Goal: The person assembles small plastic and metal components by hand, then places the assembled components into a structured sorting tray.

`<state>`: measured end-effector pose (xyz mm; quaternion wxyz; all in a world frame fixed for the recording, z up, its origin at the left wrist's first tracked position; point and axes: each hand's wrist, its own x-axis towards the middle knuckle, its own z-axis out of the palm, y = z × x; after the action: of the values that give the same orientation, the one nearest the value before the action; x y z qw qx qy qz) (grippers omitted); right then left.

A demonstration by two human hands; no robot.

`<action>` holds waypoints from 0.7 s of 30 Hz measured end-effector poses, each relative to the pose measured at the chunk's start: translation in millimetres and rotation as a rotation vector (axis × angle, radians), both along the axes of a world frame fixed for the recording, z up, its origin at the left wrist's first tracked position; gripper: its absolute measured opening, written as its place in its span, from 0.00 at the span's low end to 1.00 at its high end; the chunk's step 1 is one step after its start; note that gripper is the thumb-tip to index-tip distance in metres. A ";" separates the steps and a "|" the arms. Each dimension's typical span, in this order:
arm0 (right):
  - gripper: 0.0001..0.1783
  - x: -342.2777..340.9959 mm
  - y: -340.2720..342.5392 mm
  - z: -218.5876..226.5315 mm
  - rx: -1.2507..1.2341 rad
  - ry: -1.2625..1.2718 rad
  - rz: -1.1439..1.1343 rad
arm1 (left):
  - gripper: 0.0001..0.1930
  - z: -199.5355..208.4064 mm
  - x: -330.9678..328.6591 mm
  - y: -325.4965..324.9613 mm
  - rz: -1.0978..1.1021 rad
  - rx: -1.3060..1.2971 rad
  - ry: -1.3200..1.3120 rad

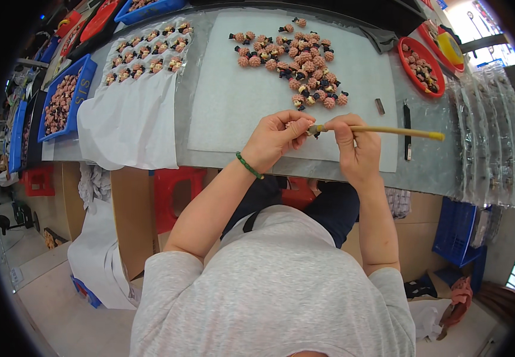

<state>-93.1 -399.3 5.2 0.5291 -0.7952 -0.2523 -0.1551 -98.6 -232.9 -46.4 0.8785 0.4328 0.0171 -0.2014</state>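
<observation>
My left hand (274,141), with a green bead bracelet (249,166) at the wrist, pinches a small pink-haired figurine (311,133) between thumb and fingers, which cover most of it. In my right hand (358,149) is a thin paintbrush (397,131) with a tan handle, its far end pointing right. The brush's working end meets the figurine, though its tip is too small to make out. Just beyond my hands, a loose heap of similar figurines (308,62), pink on top with dark parts, lies on a white sheet (225,113).
Rows of figurines (144,56) stand on white paper (129,122) at the left, beside a blue bin (82,89) of more. To the right lie a black pen-like tool (407,128), a red bowl (402,62) of pieces and stacked clear plastic trays (486,137). Red stools (177,190) stand below.
</observation>
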 end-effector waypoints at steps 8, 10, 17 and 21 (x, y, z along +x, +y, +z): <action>0.13 -3.8 -1.6 -3.8 -0.032 0.028 0.062 | 0.10 3.7 -1.1 -1.8 -0.002 0.001 -0.002; 0.12 -3.6 -3.8 -0.3 -0.043 -0.005 -0.075 | 0.10 3.5 -2.0 -1.5 0.003 0.000 -0.011; 0.11 -2.4 -10.1 -7.5 -0.219 -0.130 -0.090 | 0.10 -0.1 -0.2 0.7 -0.025 0.046 -0.035; 0.10 -11.5 -11.2 -5.6 -0.005 0.005 -0.172 | 0.11 2.1 -3.6 0.7 -0.028 0.080 -0.085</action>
<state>-104.7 -410.5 -0.5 0.5126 -0.8156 -0.1821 -0.1973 -102.2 -232.1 -44.3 0.8576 0.4759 -0.0183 -0.1943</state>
